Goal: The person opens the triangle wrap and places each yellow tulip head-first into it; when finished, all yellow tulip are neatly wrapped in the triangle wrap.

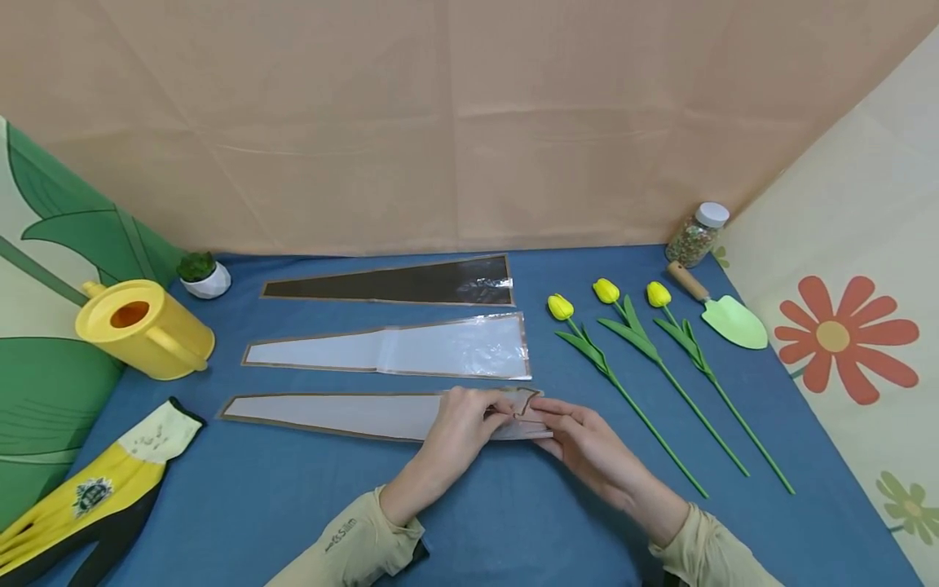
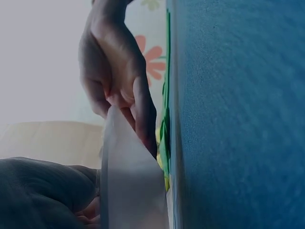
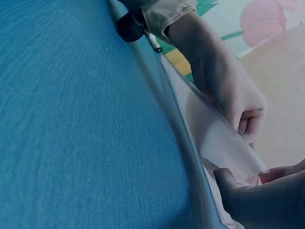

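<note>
Nearest to me lies a long tapered flower sleeve [image 1: 323, 412], pale with a brown border, its wide end to the right. At that end my left hand [image 1: 462, 424] pinches the film from above, with curled fingers. Across from it, my right hand [image 1: 590, 448] holds the right-hand edge between thumb and fingers. Between the two hands the sleeve's opening is raised and bent. In the right wrist view the raised sleeve [image 3: 209, 124] slants from the left hand [image 3: 233, 90] down to the right hand's thumb [image 3: 226, 186]. My left fingertips are partly hidden in the left wrist view.
Behind lie a white sleeve [image 1: 440, 346] and a black sleeve [image 1: 411, 281]. Three yellow tulips [image 1: 660, 359], a green trowel [image 1: 734, 320] and a lidded jar [image 1: 697, 236] are at right. A yellow watering can [image 1: 161, 330], potted succulent [image 1: 205, 277] and glove [image 1: 95, 497] are at left.
</note>
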Motion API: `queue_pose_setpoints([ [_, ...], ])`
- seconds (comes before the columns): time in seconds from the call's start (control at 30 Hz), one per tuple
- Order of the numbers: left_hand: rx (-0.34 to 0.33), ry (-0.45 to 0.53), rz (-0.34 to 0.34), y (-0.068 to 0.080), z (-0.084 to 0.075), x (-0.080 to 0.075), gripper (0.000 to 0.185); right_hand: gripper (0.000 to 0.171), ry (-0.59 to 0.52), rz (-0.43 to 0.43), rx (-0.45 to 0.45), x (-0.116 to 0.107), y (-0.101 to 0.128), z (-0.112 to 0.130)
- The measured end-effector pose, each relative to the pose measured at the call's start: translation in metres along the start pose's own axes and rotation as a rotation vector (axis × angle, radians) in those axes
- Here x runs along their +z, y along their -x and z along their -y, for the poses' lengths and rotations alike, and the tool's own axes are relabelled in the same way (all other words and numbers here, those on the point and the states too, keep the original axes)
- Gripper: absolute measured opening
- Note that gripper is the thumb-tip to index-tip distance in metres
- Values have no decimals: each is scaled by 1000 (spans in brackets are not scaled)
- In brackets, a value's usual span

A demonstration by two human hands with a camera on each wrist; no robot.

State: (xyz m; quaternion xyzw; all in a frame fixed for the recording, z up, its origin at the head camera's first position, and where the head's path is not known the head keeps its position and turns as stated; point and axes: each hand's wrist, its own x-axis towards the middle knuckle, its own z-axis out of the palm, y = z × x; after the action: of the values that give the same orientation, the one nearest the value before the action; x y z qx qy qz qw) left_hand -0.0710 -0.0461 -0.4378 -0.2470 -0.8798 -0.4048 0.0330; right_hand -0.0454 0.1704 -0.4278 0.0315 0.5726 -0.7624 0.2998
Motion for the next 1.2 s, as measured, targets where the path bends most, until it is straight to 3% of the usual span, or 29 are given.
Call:
queue_pose_setpoints([
  [0.43,-22,1,-34,3,-4,-1,9,62,55,16,4,-4,-2,5],
  [0.67,-57,36,-5,3,-5,-1,10,58,53,2,8,-3,-7,4],
  [0.97,-65,-22,-24,3,-5,-3,10,53,107,56,-31,-5,-10,1],
  [1.2,-61,-7,-34,5,-4,-3,13,52,116,56,-41,-7,-12,-1],
])
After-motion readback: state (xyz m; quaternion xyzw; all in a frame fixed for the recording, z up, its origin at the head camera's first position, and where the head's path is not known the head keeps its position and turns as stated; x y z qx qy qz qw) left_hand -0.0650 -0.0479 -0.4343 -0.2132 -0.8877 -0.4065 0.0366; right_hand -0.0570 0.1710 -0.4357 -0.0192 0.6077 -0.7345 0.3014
